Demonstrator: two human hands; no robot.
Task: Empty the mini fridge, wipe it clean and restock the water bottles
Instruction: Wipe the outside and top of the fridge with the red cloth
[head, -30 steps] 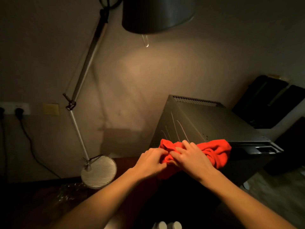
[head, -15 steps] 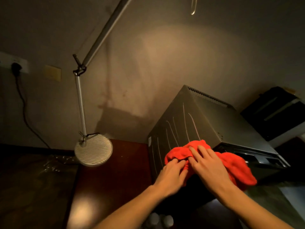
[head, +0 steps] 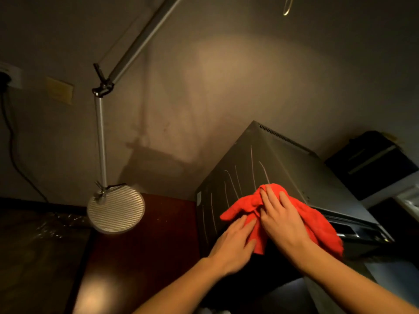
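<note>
Both hands press a red cloth (head: 256, 206), left hand (head: 233, 245) flat-fingered, right hand (head: 281, 219) spread over it | lower right of frame, on mini fridge (head: 294, 168) front corner | wiping apparently underway; bottles unseen, restocking left

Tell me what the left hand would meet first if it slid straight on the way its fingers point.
Probably the red cloth: the left hand already touches its lower edge, fingers aimed up and right. Beyond it lie the right hand and the mini fridge corner; depth is unclear.
</note>
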